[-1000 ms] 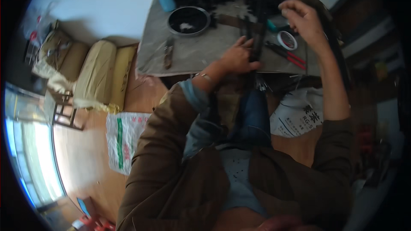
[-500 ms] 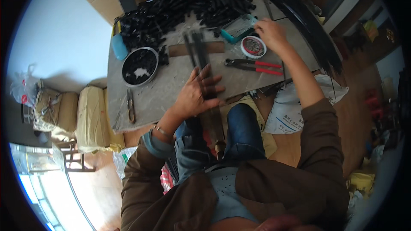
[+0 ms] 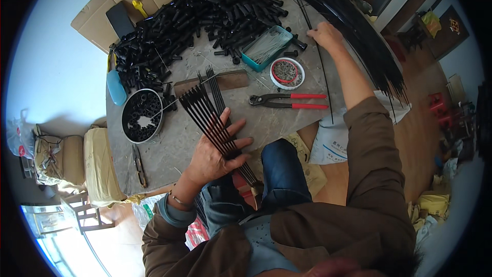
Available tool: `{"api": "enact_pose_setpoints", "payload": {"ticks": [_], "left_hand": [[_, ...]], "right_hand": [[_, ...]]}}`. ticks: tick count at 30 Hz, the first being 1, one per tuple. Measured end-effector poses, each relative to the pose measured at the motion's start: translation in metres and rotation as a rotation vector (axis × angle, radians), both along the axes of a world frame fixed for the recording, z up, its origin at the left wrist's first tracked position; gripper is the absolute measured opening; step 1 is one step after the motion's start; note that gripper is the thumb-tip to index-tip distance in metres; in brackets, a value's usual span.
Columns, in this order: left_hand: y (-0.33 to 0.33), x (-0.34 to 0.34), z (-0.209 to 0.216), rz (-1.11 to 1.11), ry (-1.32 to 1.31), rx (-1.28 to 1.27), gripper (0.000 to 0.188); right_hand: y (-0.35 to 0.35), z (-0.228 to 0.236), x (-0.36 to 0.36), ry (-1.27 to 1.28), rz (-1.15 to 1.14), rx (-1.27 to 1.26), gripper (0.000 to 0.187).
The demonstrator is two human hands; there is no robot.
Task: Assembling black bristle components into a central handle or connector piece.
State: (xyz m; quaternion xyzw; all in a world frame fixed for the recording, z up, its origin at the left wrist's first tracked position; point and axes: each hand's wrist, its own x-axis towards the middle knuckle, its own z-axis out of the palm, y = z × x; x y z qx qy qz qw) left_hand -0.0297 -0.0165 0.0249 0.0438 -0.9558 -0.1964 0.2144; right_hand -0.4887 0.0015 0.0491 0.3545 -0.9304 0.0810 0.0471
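My left hand (image 3: 212,154) is over the table's near edge with its fingers spread. A fan of thin black rods (image 3: 201,110) lies across it, with more rods (image 3: 215,90) running beside the fan. They come together in a bundle (image 3: 251,177) near my lap. How far the fingers bear on them I cannot tell. At the table's right my right hand (image 3: 328,36) is closed, its fingertips pinched at a long thin black rod (image 3: 323,77) on the tabletop. Pincers with red handles (image 3: 294,101) lie between the hands.
Black tubes (image 3: 205,7) are heaped at the back. Nearby stand a teal box (image 3: 246,60) of thin clear sticks, a white dish (image 3: 303,74) of small metal bits and a metal bowl (image 3: 163,115) of black pieces. Long black rods (image 3: 353,31) line the right edge; pliers (image 3: 137,166) lie left.
My right hand has moved right and farther back, away from the white dish to the thin rod. The fan of rods at my left hand, blurred before, now leans left and spreads. The view has shifted.
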Motion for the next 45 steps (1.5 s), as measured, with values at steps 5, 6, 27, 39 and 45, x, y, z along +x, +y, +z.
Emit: {"api": "enact_pose_setpoints", "payload": {"ticks": [5, 6, 27, 39, 45], "left_hand": [[-0.001, 0.0, -0.007, -0.012, -0.036, 0.101, 0.037], [-0.001, 0.0, -0.007, -0.005, -0.036, 0.098, 0.037], [0.002, 0.005, -0.01, -0.014, 0.022, 0.03, 0.032], [-0.006, 0.001, -0.021, -0.011, -0.006, 0.003, 0.031], [-0.003, 0.005, -0.028, 0.005, 0.055, -0.013, 0.035]], "right_hand": [[-0.004, 0.005, -0.016, -0.088, 0.007, 0.044, 0.035], [-0.001, 0.004, -0.014, -0.087, 0.009, 0.041, 0.035], [0.081, 0.061, 0.119, -1.125, 0.335, -1.265, 0.058], [0.033, 0.098, 0.205, -1.462, 0.585, -1.016, 0.02], [0.002, 0.104, 0.21, -1.43, 0.641, -1.063, 0.012]]}}
